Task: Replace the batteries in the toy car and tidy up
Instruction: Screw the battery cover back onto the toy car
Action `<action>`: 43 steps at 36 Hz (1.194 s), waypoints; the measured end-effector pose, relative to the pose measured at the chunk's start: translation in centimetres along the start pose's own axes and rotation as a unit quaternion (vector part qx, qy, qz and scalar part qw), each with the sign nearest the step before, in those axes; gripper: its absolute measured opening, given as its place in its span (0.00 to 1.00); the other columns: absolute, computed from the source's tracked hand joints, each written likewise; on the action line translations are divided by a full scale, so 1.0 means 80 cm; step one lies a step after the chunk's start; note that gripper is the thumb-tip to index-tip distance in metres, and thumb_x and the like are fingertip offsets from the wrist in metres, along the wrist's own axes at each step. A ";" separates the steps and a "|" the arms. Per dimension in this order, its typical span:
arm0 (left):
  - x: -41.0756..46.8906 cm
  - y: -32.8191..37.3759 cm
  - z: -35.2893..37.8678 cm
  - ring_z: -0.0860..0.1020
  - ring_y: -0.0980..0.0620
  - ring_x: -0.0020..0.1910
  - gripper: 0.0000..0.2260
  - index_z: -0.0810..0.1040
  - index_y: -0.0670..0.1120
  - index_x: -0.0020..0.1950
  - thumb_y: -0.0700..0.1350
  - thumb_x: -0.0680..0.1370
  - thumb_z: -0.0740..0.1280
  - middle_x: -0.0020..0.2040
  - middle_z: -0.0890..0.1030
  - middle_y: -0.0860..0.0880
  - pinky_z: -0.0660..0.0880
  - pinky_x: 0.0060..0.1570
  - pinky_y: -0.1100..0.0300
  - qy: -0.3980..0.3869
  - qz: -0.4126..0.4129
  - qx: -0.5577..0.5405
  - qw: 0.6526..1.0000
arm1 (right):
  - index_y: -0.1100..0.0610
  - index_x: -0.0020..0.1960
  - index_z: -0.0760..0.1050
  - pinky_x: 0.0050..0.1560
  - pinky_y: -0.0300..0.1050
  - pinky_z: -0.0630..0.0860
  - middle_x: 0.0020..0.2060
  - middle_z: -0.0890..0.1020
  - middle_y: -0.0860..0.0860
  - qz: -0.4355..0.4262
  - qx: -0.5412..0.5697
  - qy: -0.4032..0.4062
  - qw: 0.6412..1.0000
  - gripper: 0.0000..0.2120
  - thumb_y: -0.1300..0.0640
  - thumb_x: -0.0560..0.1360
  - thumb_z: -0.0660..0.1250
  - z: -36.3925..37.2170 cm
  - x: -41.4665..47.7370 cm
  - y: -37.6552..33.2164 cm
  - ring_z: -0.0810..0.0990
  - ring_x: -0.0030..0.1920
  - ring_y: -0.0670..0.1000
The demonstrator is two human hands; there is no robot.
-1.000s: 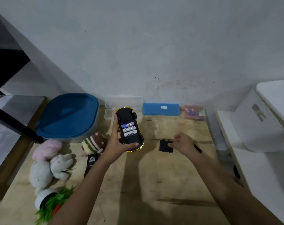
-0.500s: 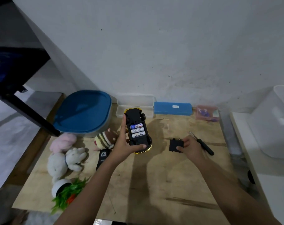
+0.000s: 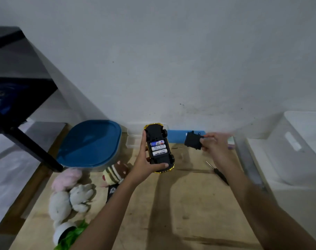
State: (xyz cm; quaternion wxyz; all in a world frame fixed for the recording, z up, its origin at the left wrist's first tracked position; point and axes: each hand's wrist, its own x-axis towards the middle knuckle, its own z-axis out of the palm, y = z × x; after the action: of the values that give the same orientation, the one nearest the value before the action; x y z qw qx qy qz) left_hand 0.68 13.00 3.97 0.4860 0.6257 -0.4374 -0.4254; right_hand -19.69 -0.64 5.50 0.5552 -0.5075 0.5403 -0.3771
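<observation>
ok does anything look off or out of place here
The toy car lies belly-up in the left hand, its battery bay uncovered: the black cover is off, pinched in the right hand. The three batteries look mismatched, one blue-labelled, two white. A screwdriver lies loose on the table.

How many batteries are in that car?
3, in the toy car the left hand holds: blue-and-white battery farthest, plain white battery middle, Heybright battery nearest. Others may be hidden.

"Heybright" on white battery [image 3: 160, 153], "CE" on middle battery [image 3: 159, 146], inside toy car [image 3: 154, 132]
</observation>
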 end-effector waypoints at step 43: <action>0.087 0.068 -0.001 0.66 0.55 0.70 0.54 0.42 0.74 0.68 0.39 0.66 0.78 0.72 0.63 0.52 0.74 0.60 0.60 -0.124 0.089 0.007 0.988 | 0.57 0.39 0.74 0.43 0.33 0.74 0.36 0.80 0.48 -0.211 -0.121 -0.064 0.968 0.06 0.62 0.72 0.70 0.053 0.007 -0.087 0.78 0.38 0.44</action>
State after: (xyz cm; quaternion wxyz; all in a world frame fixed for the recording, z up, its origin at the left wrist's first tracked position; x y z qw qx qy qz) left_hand 1.78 5.57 8.59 0.4591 0.5301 -0.5514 -0.4519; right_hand -14.53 -1.94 11.69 0.4313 -0.6965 0.4258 -0.3842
